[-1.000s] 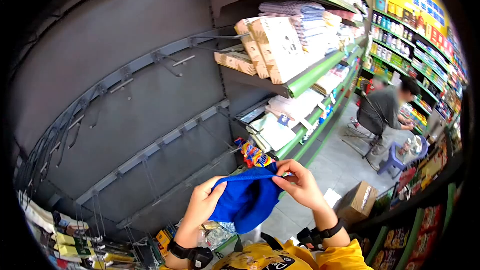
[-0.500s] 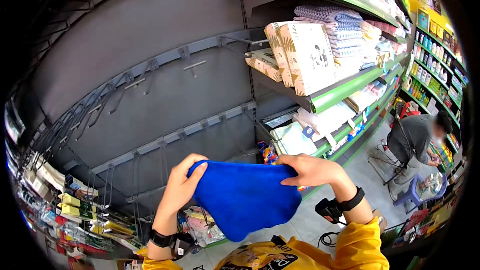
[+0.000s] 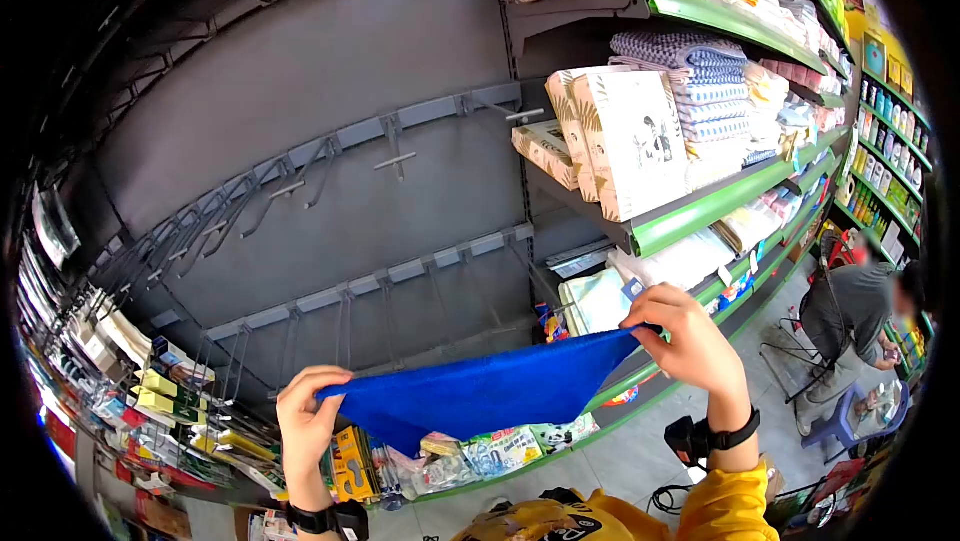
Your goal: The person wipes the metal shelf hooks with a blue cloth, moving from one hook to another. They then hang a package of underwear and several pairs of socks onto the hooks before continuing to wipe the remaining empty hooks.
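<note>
A bright blue cloth is stretched out in front of me, its top edge pulled nearly straight. My left hand pinches its left corner between thumb and fingers. Higher up, my right hand grips the right corner, so the top edge slopes upward to the right. The lower part of the cloth hangs loose and hides some of the low shelf behind it. Both of my wrists wear black bands with small devices.
Metal display hooks stick out from the grey back panel. To the right, green-edged shelves hold patterned boxes and folded towels. Packaged goods sit low down. A person bends near a blue stool at far right.
My hands have moved apart, the left one leftward and down, the right one rightward. The cloth has gone from hanging slack to being spread wide and pulled taut along its top.
</note>
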### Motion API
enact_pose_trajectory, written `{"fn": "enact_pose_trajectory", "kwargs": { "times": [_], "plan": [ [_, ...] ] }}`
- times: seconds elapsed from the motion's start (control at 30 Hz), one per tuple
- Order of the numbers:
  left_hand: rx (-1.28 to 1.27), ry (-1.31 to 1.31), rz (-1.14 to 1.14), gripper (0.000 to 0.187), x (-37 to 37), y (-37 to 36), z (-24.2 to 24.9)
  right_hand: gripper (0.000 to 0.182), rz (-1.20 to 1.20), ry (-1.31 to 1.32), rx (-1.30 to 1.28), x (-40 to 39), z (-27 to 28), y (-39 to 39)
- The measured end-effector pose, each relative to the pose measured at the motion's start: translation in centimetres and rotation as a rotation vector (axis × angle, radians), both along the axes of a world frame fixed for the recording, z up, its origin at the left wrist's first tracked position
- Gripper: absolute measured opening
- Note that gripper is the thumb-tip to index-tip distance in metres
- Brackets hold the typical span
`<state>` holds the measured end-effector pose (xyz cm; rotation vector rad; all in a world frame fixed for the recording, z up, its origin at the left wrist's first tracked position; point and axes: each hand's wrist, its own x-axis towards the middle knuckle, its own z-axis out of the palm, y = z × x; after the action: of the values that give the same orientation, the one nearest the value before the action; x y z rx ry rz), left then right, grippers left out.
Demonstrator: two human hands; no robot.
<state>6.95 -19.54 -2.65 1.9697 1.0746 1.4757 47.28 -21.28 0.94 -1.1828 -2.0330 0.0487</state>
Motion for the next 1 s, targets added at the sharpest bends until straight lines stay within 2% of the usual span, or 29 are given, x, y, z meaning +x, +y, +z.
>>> {"fn": "enact_pose_trajectory", "kwargs": {
  "times": [0.03, 0.1, 0.17, 0.2, 0.23, 0.27, 0.3, 0.37, 0.4, 0.5, 0.57, 0.63, 0.7, 0.73, 0.8, 0.83, 0.9, 0.97, 1.0],
  "plan": [
    [0.058, -0.044, 0.06, 0.024, -0.2, -0.3, -0.5, 0.018, 0.002, 0.006, 0.006, -0.3, 0.3, -0.5],
    [0.199, -0.229, 0.053, 0.018, 0.6, -0.7, -1.2, 0.019, -0.184, -0.132, 0.211, -1.2, 0.9, -1.4],
    [0.291, -0.274, -0.003, 0.012, 1.1, -1.1, -1.0, 0.019, -0.212, -0.117, 0.198, -1.4, 0.6, -1.1],
    [0.295, -0.273, -0.001, 0.012, 1.5, -1.3, -0.6, 0.019, -0.196, -0.011, 0.084, -1.3, 0.3, -0.8],
    [0.235, -0.37, -0.208, 0.009, 2.0, -1.5, 0.1, 0.019, -0.179, 0.094, -0.027, -1.2, 0.0, -0.3],
    [0.174, -0.463, -0.416, 0.007, 2.6, -1.5, 0.8, 0.02, -0.102, 0.094, 0.052, -0.9, -0.5, 0.5],
    [0.102, -0.425, -0.441, 0.006, 3.1, -1.6, 1.2, 0.02, -0.099, 0.097, 0.055, -1.1, -0.3, 1.1],
    [0.015, -0.289, -0.498, 0.005, 3.7, -0.8, 0.6, 0.023, 0.327, 0.292, -0.026, -2.1, 0.4, 2.0],
    [0.024, -0.162, -0.517, 0.007, 4.6, -0.4, 0.9, 0.025, 0.439, 0.337, -0.26, -3.0, 1.0, 1.5],
    [0.008, 0.084, -0.625, 0.015, 7.9, 1.2, 1.8, 0.02, 0.909, 0.259, -0.326, -6.4, 1.4, 2.1],
    [-0.036, 0.131, -0.701, 0.015, 8.8, 1.8, 1.6, 0.018, 1.025, 0.22, -0.48, -8.1, 1.4, 2.3],
    [-0.087, 0.084, -0.751, 0.016, 8.8, 1.7, 1.3, 0.015, 1.074, 0.233, -0.456, -9.0, 0.5, 3.2],
    [-0.488, 0.082, -0.765, 0.017, 8.1, 1.7, 0.5, 0.014, 1.101, 0.415, -0.597, -9.1, 0.0, 3.3],
    [-0.305, 0.135, -0.793, 0.019, 8.1, 2.1, -0.1, 0.014, 1.1, 0.419, -0.602, -9.3, -0.4, 3.3],
    [-0.335, 0.093, -0.827, 0.02, 8.2, 2.0, -0.1, 0.012, 1.225, 0.541, -0.722, -9.7, -1.2, 3.5],
    [-0.357, 0.051, -0.86, 0.021, 8.3, 1.9, 0.0, 0.012, 1.129, 0.479, -0.739, -9.7, -0.6, 3.3],
    [-0.416, 0.071, -0.821, 0.022, 8.1, 2.0, -0.5, 0.011, 1.067, 0.574, -0.732, -9.6, -1.2, 3.7],
    [-0.387, 0.034, -0.759, 0.022, 8.2, 2.0, -0.7, 0.01, 1.012, 0.538, -0.69, -9.8, -1.7, 3.4],
    [-0.38, 0.006, -0.687, 0.02, 8.6, 1.4, -0.4, 0.012, 0.942, 0.49, -0.532, -10.3, -1.9, 2.8]
  ]
}}
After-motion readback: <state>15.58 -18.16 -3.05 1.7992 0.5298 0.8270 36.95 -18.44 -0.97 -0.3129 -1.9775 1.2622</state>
